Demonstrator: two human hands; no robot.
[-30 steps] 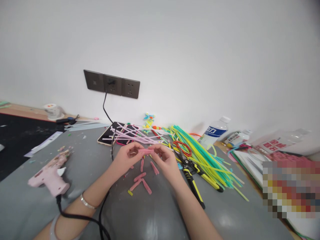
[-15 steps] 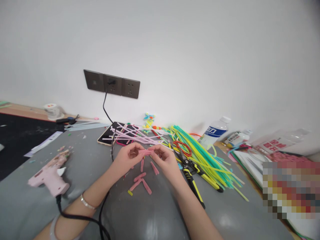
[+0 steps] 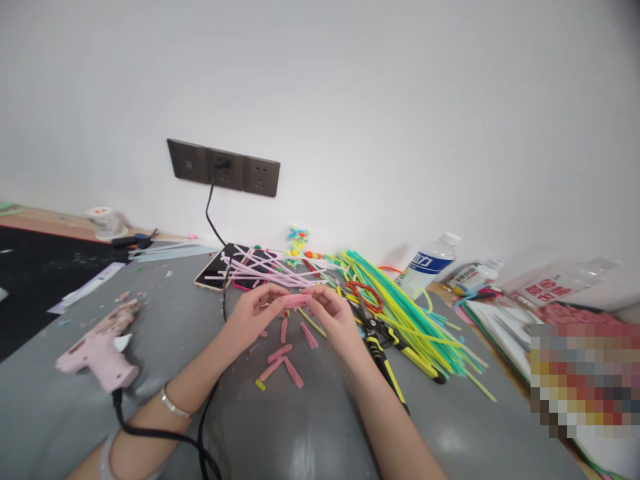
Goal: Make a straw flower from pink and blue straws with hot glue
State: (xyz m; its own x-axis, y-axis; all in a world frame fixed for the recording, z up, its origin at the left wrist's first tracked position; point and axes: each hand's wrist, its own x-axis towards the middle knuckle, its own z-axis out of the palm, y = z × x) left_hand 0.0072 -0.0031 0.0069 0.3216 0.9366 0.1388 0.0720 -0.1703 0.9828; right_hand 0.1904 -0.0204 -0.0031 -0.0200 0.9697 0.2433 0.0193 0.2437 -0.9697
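Note:
Between the fingertips of my left hand (image 3: 263, 310) and my right hand (image 3: 327, 310) is a small pink fuzzy piece (image 3: 296, 301), apparently bent pipe cleaner. Both hands pinch it, one at each end, just above the table. Below them on the grey table lie several similar pink pieces (image 3: 293, 372), some narrow and pointed. A short yellow-green bit (image 3: 260, 385) sits beside them. Close to my right hand are yellow-and-black pliers (image 3: 383, 370) and red-handled scissors (image 3: 367, 297).
A pink glue gun (image 3: 103, 353) lies at left, its black cord (image 3: 160, 435) crossing over my left forearm. Behind are pale pink stems (image 3: 270, 267) over phones. Green and yellow pipe cleaners (image 3: 400, 313), a bottle (image 3: 430, 263) and a notebook (image 3: 500, 327) are at right.
The pink piece now shows wider between my fingertips, with my fingers turned slightly. A yellow-green strip beside my right hand has come into view. Other things lie as before.

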